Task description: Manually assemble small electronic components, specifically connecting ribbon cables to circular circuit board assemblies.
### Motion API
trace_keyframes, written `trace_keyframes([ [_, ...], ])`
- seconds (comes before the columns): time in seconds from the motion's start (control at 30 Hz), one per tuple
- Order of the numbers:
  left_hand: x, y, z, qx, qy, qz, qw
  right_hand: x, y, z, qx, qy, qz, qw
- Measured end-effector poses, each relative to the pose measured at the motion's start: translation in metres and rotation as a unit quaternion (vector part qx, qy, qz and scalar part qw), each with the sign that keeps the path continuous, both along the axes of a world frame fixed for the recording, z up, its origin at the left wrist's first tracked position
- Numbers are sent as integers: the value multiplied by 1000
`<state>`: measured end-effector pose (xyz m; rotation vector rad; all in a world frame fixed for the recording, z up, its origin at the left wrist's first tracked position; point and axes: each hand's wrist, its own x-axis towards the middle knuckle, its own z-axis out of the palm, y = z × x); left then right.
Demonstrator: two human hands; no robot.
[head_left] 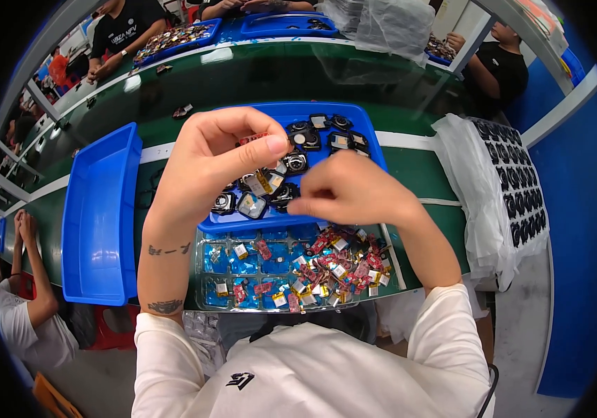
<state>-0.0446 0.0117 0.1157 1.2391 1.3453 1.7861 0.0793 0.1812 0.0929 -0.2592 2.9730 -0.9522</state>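
My left hand [218, 157] is raised over the blue tray [375, 150], thumb and fingertips pinched together on a small red circuit board [260, 138], mostly hidden by the fingers. To its right, my right hand [354, 188] hovers above the tray's near right part with its fingers curled in; what they hold, if anything, is hidden. In the tray lie several black watch cases [295, 163], some with silvery or yellowish parts showing. Closer to me is a clear compartment tray [208, 304] with blue film, strewn with red boards and small silver-and-yellow batteries [340, 244], heaped at the right.
An upright-tilted blue bin [100, 223] stands at left. At right, a stack of black parts in trays [518, 181] is partly wrapped in white plastic [462, 174]. Across the green conveyor [256, 76], co-workers sit by blue trays [180, 42]. A metal post [563, 115] rises at right.
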Motion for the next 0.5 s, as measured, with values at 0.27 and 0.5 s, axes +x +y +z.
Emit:
trace_keyframes([
  [0.27,4,-4,5,1,1,1,1000,-19,-3,-35,86,59,-17,994],
  [0.5,7,-1,4,-24,-6,12,1000,-42,0,-95,110,219,-88,965],
])
